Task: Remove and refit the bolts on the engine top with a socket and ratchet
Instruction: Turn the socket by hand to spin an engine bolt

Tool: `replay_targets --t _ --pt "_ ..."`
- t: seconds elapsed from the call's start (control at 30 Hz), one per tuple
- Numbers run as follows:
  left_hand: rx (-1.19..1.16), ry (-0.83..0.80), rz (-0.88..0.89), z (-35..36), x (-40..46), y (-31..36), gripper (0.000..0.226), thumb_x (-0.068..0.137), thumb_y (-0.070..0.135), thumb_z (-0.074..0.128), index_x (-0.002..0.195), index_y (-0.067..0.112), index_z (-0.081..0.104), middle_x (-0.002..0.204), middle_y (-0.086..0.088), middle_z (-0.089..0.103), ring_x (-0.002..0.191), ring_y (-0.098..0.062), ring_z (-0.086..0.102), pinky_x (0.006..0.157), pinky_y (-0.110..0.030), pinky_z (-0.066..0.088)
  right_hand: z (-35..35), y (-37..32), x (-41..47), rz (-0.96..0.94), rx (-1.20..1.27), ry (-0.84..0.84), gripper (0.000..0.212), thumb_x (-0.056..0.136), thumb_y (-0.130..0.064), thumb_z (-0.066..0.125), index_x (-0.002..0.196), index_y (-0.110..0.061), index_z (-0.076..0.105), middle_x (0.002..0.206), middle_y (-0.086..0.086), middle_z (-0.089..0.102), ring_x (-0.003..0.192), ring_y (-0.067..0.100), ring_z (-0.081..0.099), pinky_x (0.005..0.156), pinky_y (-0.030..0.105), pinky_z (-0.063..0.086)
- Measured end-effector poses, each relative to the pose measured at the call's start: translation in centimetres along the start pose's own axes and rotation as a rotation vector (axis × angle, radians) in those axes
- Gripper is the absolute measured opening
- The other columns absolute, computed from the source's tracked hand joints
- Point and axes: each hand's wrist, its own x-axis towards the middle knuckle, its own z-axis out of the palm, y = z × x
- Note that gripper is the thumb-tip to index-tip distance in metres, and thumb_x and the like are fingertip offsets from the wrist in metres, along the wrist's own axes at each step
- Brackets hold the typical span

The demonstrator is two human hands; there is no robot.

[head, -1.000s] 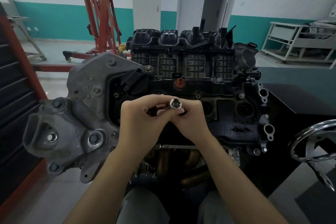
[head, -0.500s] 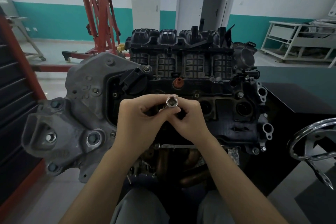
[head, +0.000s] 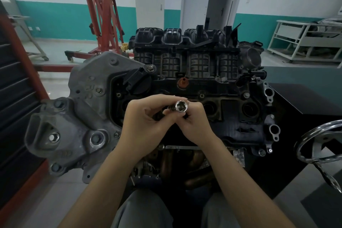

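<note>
Both your hands hold the socket (head: 181, 106) in the middle of the frame — left hand (head: 146, 122) and right hand (head: 194, 120) pinching it together. Its open end faces you, its long axis points away toward the engine (head: 231, 109) — bolts lie just beyond, equally near both hands.
</note>
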Motion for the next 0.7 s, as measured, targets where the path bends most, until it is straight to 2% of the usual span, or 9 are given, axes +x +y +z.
replay_targets --t 0.07,0.2,0.27,0.33,0.43,0.53,0.6,0.63,0.7 --pt "-0.043 -0.028 -0.031 -0.15 0.05 -0.11 0.026 0.075 -0.003 0.074 0.095 0.014 0.072 0.091 0.0 0.074 0.091 -0.012 0.07 0.081 -0.022 0.053 0.02 0.35 -0.12 0.023 -0.01 0.01 0.02 0.087 -0.01 0.062 0.102 0.0 0.071 0.097 -0.012 0.067 0.093 0.001 0.066 0.08 0.025 0.053" --pt "0.171 0.053 0.021 0.09 0.15 -0.09 0.025 0.067 0.004 0.084 0.086 0.017 0.074 0.082 0.007 0.073 0.084 -0.005 0.069 0.077 -0.017 0.053 0.13 0.44 -0.06 0.034 -0.022 0.03 0.028 0.077 0.008 0.072 0.104 -0.001 0.072 0.094 0.004 0.074 0.09 0.013 0.071 0.077 0.035 0.057" --pt "0.183 0.076 0.027 0.28 -0.02 -0.06 0.026 0.07 0.002 0.081 0.089 0.02 0.074 0.085 0.01 0.073 0.084 -0.002 0.069 0.075 -0.012 0.051 0.12 0.14 0.06 -0.004 -0.007 0.036 0.024 0.079 0.004 0.072 0.102 -0.003 0.072 0.095 -0.002 0.072 0.09 0.011 0.07 0.078 0.03 0.055" --pt "0.078 0.051 -0.033 0.16 -0.12 -0.04 0.029 0.076 0.0 0.075 0.096 0.02 0.073 0.091 0.01 0.074 0.088 -0.001 0.069 0.075 -0.011 0.05 0.07 -0.08 0.07 -0.042 -0.004 0.01 0.017 0.085 -0.006 0.066 0.102 -0.004 0.07 0.099 -0.008 0.068 0.093 0.008 0.068 0.08 0.026 0.053" --pt "-0.054 -0.053 -0.081 -0.28 -0.05 -0.07 0.029 0.081 -0.005 0.068 0.104 0.013 0.071 0.1 0.005 0.074 0.097 -0.007 0.068 0.082 -0.017 0.051 0.03 0.0 -0.06 -0.038 -0.044 0.014 0.017 0.087 -0.011 0.063 0.099 -0.001 0.071 0.092 -0.011 0.066 0.086 0.001 0.066 0.074 0.021 0.051" --pt "0.072 -0.017 -0.049 -0.14 0.15 0.0 0.027 0.074 0.0 0.077 0.098 0.011 0.073 0.093 0.001 0.074 0.094 -0.011 0.069 0.083 -0.027 0.055 0.09 0.24 -0.16 -0.013 -0.052 0.053 0.016 0.081 0.001 0.07 0.097 -0.001 0.073 0.089 -0.003 0.071 0.081 0.011 0.07 0.069 0.034 0.056" --pt "0.169 0.071 -0.008 -0.01 0.17 0.02 0.025 0.068 0.006 0.083 0.09 0.015 0.074 0.086 0.007 0.073 0.085 -0.006 0.07 0.077 -0.021 0.055 0.16 0.12 -0.06 0.006 -0.036 0.059 0.019 0.08 0.002 0.071 0.099 0.001 0.073 0.09 0.004 0.074 0.083 0.015 0.071 0.069 0.04 0.057" --pt "0.186 0.092 0.008 0.06 0.12 -0.03 0.025 0.068 0.006 0.083 0.088 0.018 0.074 0.085 0.011 0.072 0.083 -0.003 0.069 0.074 -0.017 0.053 0.16 0.0 0.0 0.004 -0.028 0.058 0.018 0.081 0.0 0.071 0.099 0.001 0.072 0.09 0.005 0.074 0.084 0.015 0.071 0.07 0.04 0.057" --pt "0.173 0.086 0.017 0.1 -0.04 -0.04 0.029 0.072 0.004 0.08 0.094 0.022 0.072 0.088 0.015 0.072 0.086 0.0 0.069 0.075 -0.013 0.051 0.09 -0.22 0.03 -0.036 -0.024 0.041 0.012 0.084 -0.004 0.067 0.095 -0.001 0.071 0.091 -0.006 0.071 0.086 0.006 0.068 0.072 0.029 0.054"
